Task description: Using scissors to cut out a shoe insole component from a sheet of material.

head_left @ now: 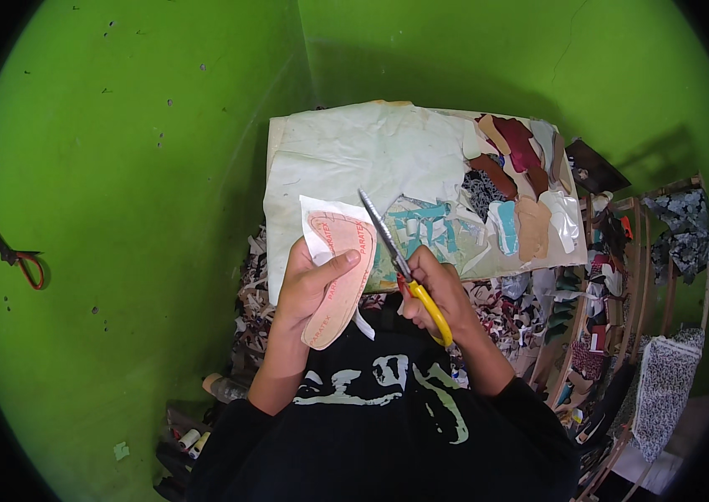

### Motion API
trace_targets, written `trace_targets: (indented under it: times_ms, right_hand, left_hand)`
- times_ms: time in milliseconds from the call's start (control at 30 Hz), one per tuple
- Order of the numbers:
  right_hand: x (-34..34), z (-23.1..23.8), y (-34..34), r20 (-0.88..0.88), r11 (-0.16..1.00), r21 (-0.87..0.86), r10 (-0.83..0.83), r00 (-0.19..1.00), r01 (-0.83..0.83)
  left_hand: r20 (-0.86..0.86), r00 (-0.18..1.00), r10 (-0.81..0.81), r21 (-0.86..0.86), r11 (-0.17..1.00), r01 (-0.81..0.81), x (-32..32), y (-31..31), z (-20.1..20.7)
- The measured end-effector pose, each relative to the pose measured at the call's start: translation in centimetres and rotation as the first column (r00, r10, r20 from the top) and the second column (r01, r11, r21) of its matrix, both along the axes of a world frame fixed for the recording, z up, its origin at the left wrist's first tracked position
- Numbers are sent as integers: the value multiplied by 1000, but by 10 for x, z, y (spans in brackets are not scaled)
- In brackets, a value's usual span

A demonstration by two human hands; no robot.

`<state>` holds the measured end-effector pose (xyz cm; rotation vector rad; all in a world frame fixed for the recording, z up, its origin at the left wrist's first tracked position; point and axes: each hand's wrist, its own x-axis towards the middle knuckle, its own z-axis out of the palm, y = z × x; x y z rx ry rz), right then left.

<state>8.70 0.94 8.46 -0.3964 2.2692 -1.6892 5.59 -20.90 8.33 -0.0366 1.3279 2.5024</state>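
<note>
Your L hand (pixel 306 286) pinches the pink piece (pixel 344 272) over a white sheet (pixel 321 206), frame ctr; R hand (pixel 448 297) grips yellow scissors (pixel 402 266). Prob. trimming; next cut needs blades brought to white edge.

Loose black fabric top (pixel 379 448), plain apart from the chest. Pale grey-green print (pixel 392 371) there: irregular patches broken by black gaps, ragged band along the bottom. Separate long, curved pale-green patch (pixel 456 427) on the person's right. Wide black left sleeve (pixel 233 439) and matching right sleeve (pixel 534 422), both stopping short of the wrists. Left forearm (pixel 279 372), right forearm (pixel 488 360) bare. Left fingers (pixel 335 271), right fingers (pixel 428 266) also bare.
</note>
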Motion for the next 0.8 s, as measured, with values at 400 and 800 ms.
trace_targets:
  times_ms: [400, 800]
  right_hand:
    - [-8, 27, 19, -351, 954, 301, 94, 932, 17]
    - [-1, 43, 41, -212, 898, 431, 197, 957, -90]
  left_hand:
    - [-75, 980, -186, -238, 957, 163, -5, -12, 15]
    - [-95, 932, -350, -401, 870, 286, -9, -27, 21]
